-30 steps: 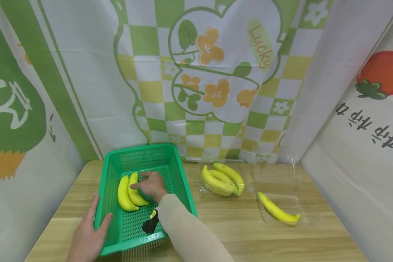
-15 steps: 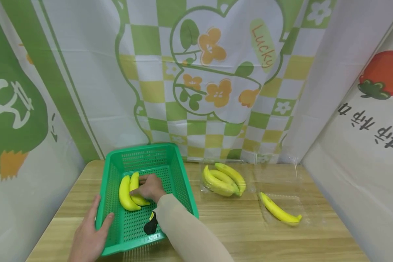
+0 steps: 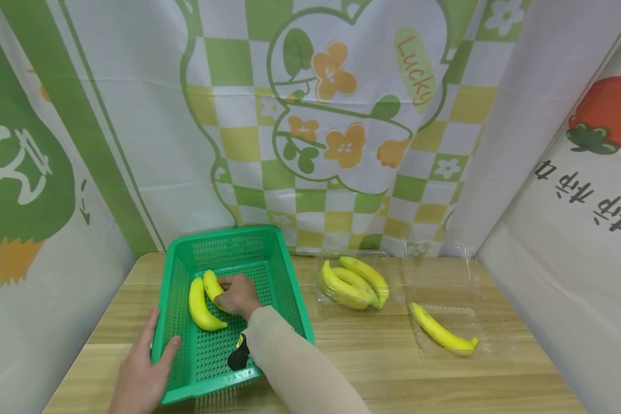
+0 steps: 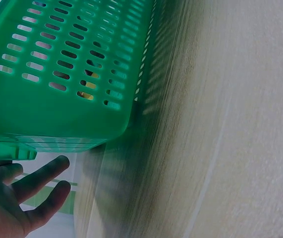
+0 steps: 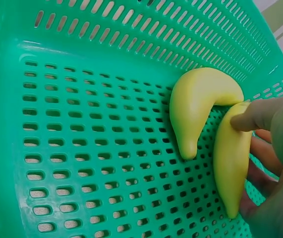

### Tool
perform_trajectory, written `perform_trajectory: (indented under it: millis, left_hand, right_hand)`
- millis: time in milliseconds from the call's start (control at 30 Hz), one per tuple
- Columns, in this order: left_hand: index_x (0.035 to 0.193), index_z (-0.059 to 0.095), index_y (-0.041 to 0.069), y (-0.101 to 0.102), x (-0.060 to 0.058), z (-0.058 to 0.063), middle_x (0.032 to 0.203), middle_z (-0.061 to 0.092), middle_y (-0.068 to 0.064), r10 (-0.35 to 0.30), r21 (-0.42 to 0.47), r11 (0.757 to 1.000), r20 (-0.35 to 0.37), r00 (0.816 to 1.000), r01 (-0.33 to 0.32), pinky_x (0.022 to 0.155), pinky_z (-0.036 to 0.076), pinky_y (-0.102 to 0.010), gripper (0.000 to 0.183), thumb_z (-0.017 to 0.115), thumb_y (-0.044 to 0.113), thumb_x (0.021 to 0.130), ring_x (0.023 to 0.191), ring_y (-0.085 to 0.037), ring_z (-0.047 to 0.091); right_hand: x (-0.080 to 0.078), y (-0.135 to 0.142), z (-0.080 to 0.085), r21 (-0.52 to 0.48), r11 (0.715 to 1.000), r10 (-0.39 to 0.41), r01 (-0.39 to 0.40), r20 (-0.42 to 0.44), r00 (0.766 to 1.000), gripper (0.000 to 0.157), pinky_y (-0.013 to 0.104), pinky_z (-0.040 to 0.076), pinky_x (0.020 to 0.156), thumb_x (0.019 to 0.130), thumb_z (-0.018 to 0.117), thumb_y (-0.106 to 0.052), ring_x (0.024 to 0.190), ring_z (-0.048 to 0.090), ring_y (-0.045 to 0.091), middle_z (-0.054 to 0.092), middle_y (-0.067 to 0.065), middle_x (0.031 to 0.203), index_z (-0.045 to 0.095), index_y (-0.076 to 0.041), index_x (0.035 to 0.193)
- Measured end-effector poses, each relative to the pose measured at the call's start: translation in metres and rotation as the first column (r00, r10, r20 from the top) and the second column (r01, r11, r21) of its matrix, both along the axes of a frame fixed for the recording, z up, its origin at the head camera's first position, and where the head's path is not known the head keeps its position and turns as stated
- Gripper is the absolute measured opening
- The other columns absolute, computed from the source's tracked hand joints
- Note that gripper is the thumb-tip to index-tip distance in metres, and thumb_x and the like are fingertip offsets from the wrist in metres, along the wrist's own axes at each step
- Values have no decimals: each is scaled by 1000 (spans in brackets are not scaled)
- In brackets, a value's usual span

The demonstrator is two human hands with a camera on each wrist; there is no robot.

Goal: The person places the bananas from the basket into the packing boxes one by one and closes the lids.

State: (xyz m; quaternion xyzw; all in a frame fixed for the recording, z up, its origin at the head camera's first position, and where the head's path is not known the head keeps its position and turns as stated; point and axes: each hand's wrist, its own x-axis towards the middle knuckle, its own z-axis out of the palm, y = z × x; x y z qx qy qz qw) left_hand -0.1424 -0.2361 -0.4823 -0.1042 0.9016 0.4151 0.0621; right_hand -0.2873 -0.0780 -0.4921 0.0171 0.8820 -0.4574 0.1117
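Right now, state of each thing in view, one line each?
green basket, upright, two bananas inside
right hand, pinching right basket banana
left basket banana, loose
left hand, at basket's left rim
right clear container, lid open, single banana inside
left clear container, lid unclear, three bananas inside

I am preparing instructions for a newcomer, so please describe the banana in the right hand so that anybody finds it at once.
On the wooden table, at the person's left, stands a green perforated plastic basket. Inside, in the head view, find the yellow banana right of another banana. Unlike its neighbour, which no hand touches, this one is held by the right hand.
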Motion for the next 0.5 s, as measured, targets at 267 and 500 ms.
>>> perform_trajectory:
  millis: [267, 500]
  left_hand:
    - [169, -15, 30, 1, 0, 2, 178, -4, -21, 0, 10, 1000, 7, 1000, 0, 123, 17, -80, 83, 42, 52, 112, 157, -62, 10]
    - [168, -17, 31, 0, 0, 2, 178, -5, -20, -2, 12, 1000, 20, 1000, 1, 124, 17, -79, 83, 41, 53, 112, 158, -61, 8]
  right_hand:
    - [-2, 3, -1, 22, 999, 39, -38, -52, 998, 42, 26, 60, 88, 93, 79, -8, 108, 72, 14, 80, -3, 119, 77, -20, 132]
    - [0, 3, 1, 150, 982, 123, -114, -57, 991, 52, 23, 59, 89, 91, 85, -16, 110, 71, 10, 78, -6, 126, 72, -25, 140]
